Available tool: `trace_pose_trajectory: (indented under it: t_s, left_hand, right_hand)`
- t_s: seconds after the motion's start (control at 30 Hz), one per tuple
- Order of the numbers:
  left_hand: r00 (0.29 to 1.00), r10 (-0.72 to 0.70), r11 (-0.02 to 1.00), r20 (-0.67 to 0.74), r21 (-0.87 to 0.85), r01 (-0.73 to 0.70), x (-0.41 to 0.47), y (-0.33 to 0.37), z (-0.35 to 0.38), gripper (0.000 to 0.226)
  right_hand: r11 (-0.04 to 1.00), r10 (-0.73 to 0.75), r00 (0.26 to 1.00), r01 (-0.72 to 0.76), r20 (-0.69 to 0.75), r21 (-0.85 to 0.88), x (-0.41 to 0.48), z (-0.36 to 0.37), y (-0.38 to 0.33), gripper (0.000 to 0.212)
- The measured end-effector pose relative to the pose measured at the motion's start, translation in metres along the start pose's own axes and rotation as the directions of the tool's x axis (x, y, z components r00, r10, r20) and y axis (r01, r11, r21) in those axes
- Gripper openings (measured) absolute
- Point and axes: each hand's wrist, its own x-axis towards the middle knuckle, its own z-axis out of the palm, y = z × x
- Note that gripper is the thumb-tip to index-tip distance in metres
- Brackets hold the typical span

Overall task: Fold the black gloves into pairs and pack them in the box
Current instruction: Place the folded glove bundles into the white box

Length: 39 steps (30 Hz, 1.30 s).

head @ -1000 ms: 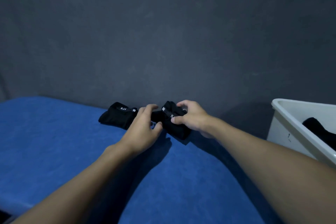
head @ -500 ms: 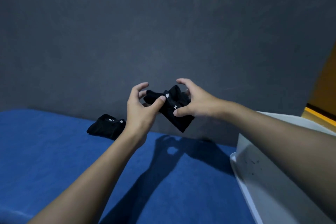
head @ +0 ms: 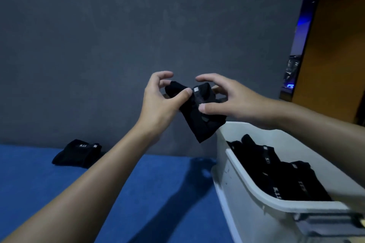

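A folded pair of black gloves (head: 203,122) hangs in the air in front of me, just left of and above the white box's near corner. My left hand (head: 160,102) pinches its left end with the thumb on top. My right hand (head: 227,100) holds its right side, thumb pressed on the front. The white box (head: 246,189) stands at the right on the blue surface and holds several folded black gloves (head: 282,175) with small white labels. Another black glove bundle (head: 78,154) lies on the blue surface at the left, against the wall.
The blue cloth-covered surface (head: 148,193) runs under my arms to a dark grey wall (head: 138,25) close behind. At the far right an orange-brown panel (head: 335,55) stands beyond the wall's edge.
Both hands have lifted the folded pair off the blue surface and carried it up and to the right, toward the box. My view has turned right, bringing the box's contents into sight.
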Motion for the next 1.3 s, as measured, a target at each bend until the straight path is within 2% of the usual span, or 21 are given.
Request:
trace_pose_trajectory:
  t_s: [0.2,0.37,0.47,0.6,0.73,0.83,0.9,1.0,1.1,1.17,1.23,1.3]
  left_hand:
    - [0.986,-0.011,1.0,0.166,0.013,0.009,-0.003,0.008,0.047,0.044]
    - [0.963,-0.047,0.988,0.267,0.155,0.005,-0.01,-0.009,0.062,0.032]
    - [0.913,-0.068,0.956,0.403,0.287,-0.056,-0.015,-0.023,0.063,0.016]
    - [0.842,-0.136,0.885,0.522,0.446,-0.133,-0.024,-0.044,0.059,0.016]
    - [0.829,-0.137,0.872,0.542,0.462,-0.158,-0.029,-0.051,0.052,0.026]
    - [0.817,-0.151,0.876,0.557,0.458,-0.15,-0.03,-0.052,0.049,0.033]
    - [0.812,-0.153,0.872,0.564,0.463,-0.157,-0.03,-0.054,0.048,0.032]
    - [0.809,-0.156,0.87,0.566,0.467,-0.159,-0.031,-0.054,0.048,0.024]
    - [0.805,-0.161,0.87,0.572,0.467,-0.158,-0.032,-0.052,0.048,0.019]
    - [0.797,-0.163,0.863,0.581,0.475,-0.17,-0.032,-0.052,0.046,0.019]
    - [0.787,-0.165,0.859,0.595,0.479,-0.182,-0.032,-0.053,0.044,0.024]
    - [0.776,-0.17,0.86,0.608,0.475,-0.184,-0.032,-0.052,0.042,0.033]
  right_hand:
    - [1.0,-0.001,0.995,0.001,-0.101,0.003,-0.035,-0.035,0.023,0.057]
    - [0.991,0.127,0.976,-0.134,-0.179,-0.023,-0.059,-0.054,0.043,0.057]
    - [0.967,0.253,0.945,-0.251,-0.209,0.035,-0.065,-0.056,0.056,0.049]
    - [0.931,0.363,0.914,-0.347,-0.181,0.113,-0.064,-0.049,0.073,0.042]
    - [0.877,0.46,0.882,-0.434,-0.102,0.204,-0.06,-0.04,0.08,0.039]
    - [0.853,0.498,0.866,-0.479,-0.049,0.209,-0.06,-0.034,0.086,0.037]
    - [0.877,0.474,0.879,-0.464,-0.062,0.122,-0.06,-0.029,0.091,0.033]
    - [0.906,0.367,0.925,-0.379,-0.096,-0.188,-0.058,-0.025,0.097,0.031]
    - [0.867,0.346,0.936,-0.344,-0.06,-0.36,-0.057,-0.031,0.102,0.062]
    - [0.875,0.378,0.925,-0.343,0.04,-0.343,-0.06,-0.039,0.098,0.077]
    - [0.896,0.385,0.909,-0.327,0.158,-0.301,-0.063,-0.045,0.095,0.078]
    - [0.905,0.376,0.902,-0.308,0.214,-0.293,-0.065,-0.047,0.094,0.076]
